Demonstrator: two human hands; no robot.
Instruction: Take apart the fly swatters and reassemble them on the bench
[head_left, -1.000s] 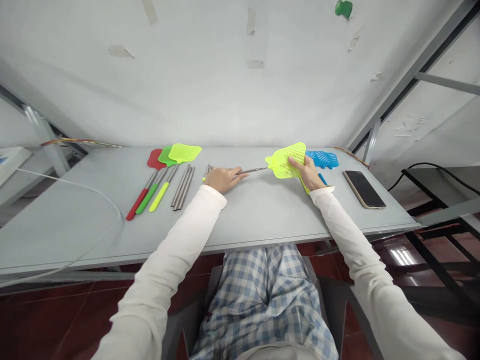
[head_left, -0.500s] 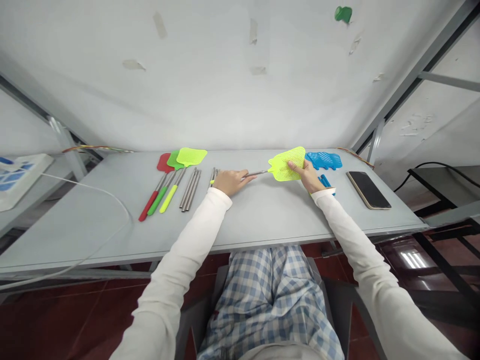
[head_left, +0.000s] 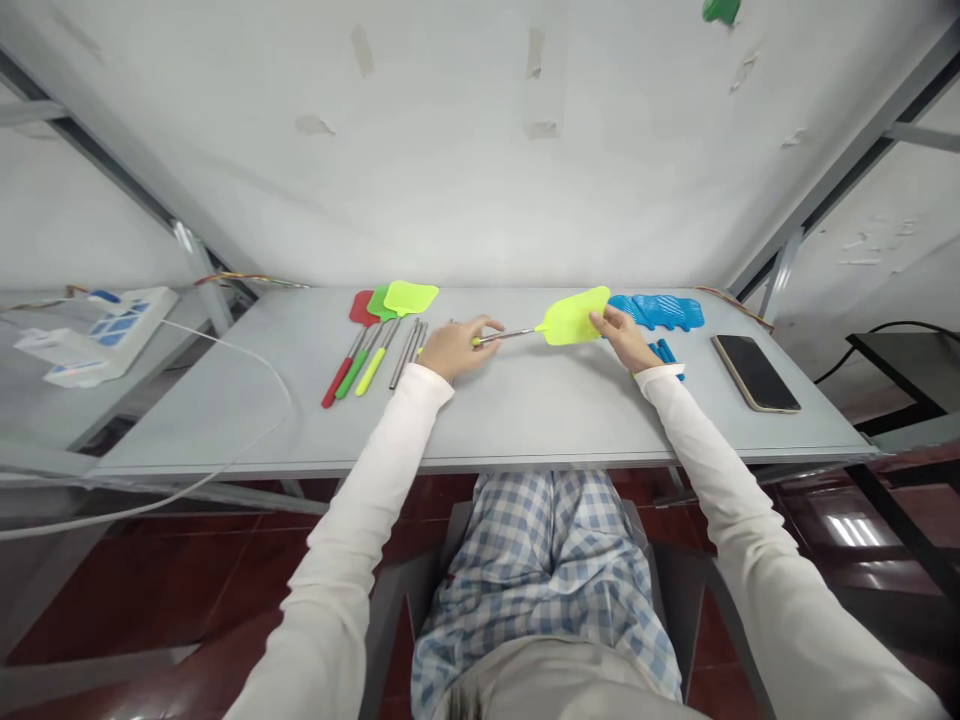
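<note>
A yellow-green fly swatter (head_left: 574,318) is held level above the middle of the table, its thin metal rod pointing left. My right hand (head_left: 628,338) pinches the far right edge of its perforated head between thumb and fingers. My left hand (head_left: 456,348) is closed around the yellow grip end, where the rod meets it; most of the grip is hidden under the palm. Left of that hand lie several bare metal tubes (head_left: 407,355), partly covered by it. Beyond them rest a red swatter (head_left: 334,383), a green swatter (head_left: 352,373) and another yellow-green swatter (head_left: 371,371).
Blue swatter heads (head_left: 660,311) lie stacked at the back right, with blue grips (head_left: 666,352) beside my right wrist. A phone (head_left: 754,372) is at the right end of the table (head_left: 540,425). A white cable (head_left: 259,358) crosses the left end. The wall stands behind.
My left hand has shifted back from the swatter's head, and the yellow grip now shows by its fingers. The head has tilted in my right hand. The camera view has shifted.
</note>
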